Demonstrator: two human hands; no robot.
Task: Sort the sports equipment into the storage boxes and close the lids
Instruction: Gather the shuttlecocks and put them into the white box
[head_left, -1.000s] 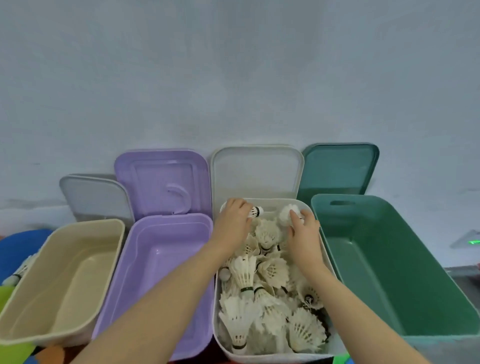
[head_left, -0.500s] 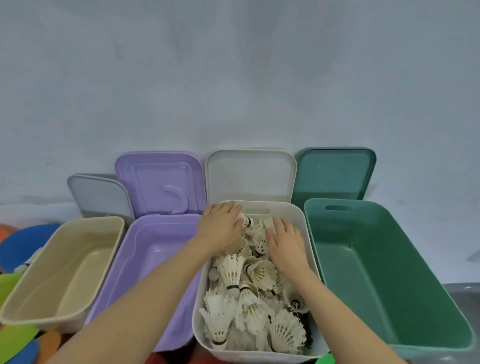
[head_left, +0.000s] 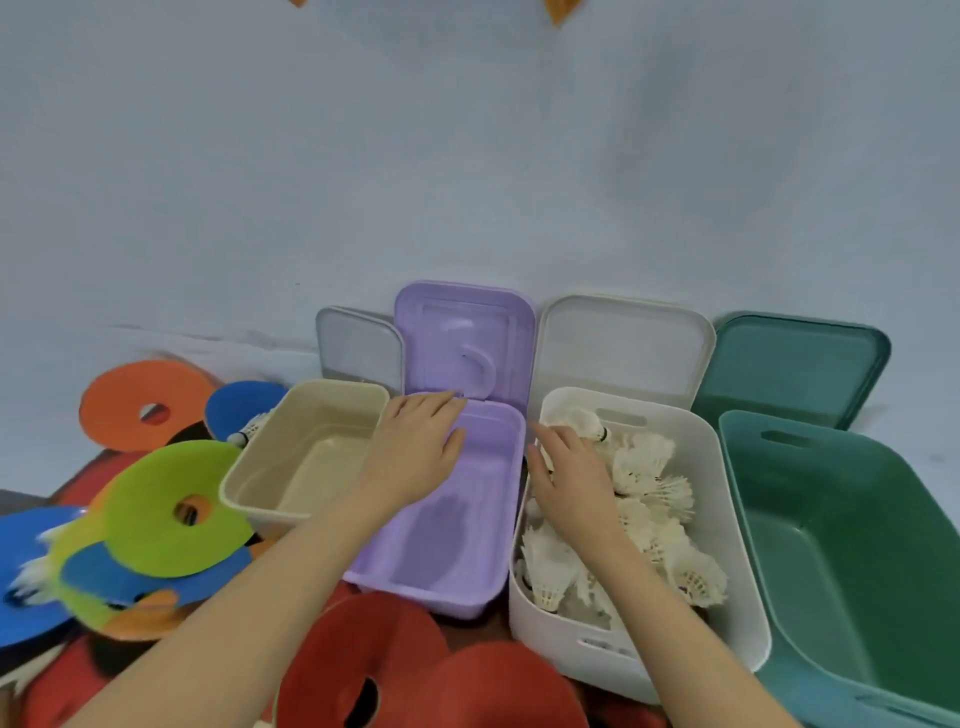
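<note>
Over the purple box (head_left: 457, 525), left hand (head_left: 415, 457) open, empty; right hand (head_left: 569, 475) flat on shuttlecocks (head_left: 649, 483), risking crushed feathers.

Boxes: four stand side by side before the wall; leftmost box (head_left: 306, 457), second box (head_left: 447, 525), third box (head_left: 727, 545), rightmost box (head_left: 841, 561).
Lids: one lid (head_left: 465, 343) leans behind each box.
Shuttlecocks (head_left: 649, 483): in the third box.
Discs (head_left: 176, 504): left of the boxes and before them.
My left hand (head_left: 415, 452): over the second box.
My right hand (head_left: 571, 478): on the shuttlecocks.
</note>
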